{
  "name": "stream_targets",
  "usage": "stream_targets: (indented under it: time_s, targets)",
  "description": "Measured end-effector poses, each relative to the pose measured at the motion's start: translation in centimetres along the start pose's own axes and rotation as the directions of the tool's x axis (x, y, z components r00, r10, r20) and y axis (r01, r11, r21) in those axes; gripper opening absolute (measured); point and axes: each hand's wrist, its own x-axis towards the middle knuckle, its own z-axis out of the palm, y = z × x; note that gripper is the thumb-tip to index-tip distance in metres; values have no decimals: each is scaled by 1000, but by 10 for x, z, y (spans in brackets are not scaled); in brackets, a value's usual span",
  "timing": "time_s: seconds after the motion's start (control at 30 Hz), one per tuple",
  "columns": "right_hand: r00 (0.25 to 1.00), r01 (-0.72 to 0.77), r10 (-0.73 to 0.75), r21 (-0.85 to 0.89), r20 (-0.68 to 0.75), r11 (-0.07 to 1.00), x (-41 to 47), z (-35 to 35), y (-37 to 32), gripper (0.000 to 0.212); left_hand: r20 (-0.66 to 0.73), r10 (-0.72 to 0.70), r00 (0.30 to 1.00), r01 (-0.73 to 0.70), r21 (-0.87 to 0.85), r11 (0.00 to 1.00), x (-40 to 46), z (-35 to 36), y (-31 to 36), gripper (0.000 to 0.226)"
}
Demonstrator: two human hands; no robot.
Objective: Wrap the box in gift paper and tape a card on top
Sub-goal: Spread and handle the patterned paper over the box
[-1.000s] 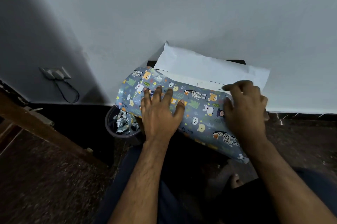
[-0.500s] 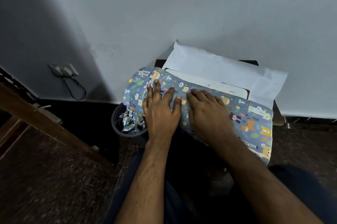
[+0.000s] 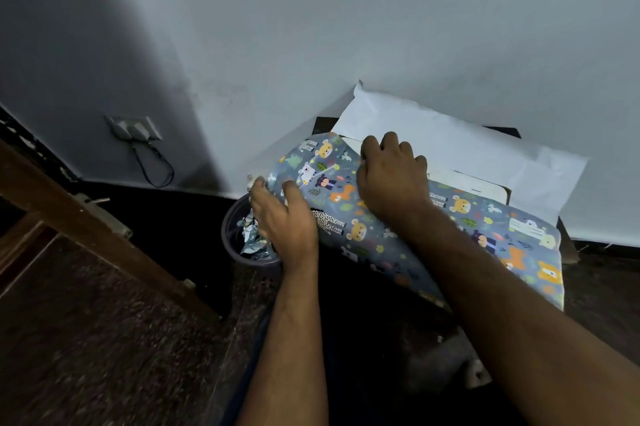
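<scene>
Blue gift paper [image 3: 478, 228] printed with cartoon animals is folded over the near side and top of the box [image 3: 467, 183], of which only a white strip shows along the far edge. The paper's white underside [image 3: 467, 148] stands up behind the box against the wall. My left hand [image 3: 284, 217] holds the paper's left end, fingers curled over its edge. My right hand [image 3: 391, 179] presses on top of the paper near its far left edge, fingertips curled over that edge. No card is visible.
A round dark bin [image 3: 232, 238] with crumpled paper scraps stands left of the box, just under my left hand. A grey wall rises close behind. A wall socket with a black cable [image 3: 138, 134] is at the left. A wooden beam [image 3: 86, 217] crosses the floor diagonally.
My left hand slid from the top of the paper to its left end. My right hand moved from the right end to the middle, then to the far left top edge.
</scene>
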Motion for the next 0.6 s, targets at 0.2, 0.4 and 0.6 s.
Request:
stream_targets:
  time_s: [0.2, 0.4, 0.6]
  targets:
    - [991, 125, -118, 155, -54, 980, 2, 7, -1, 23, -64, -124, 990, 114, -138, 984, 41, -3, -23, 29]
    - [988, 153, -142, 246, -61, 957, 1, 5, 3, 35, 124, -196, 973, 232, -465, 855, 55, -9, -29, 25]
    - [990, 143, -132, 287, -55, 947, -1, 4, -1, 44, 9, -163, 987, 149, -461, 875, 61, -21, -30, 34]
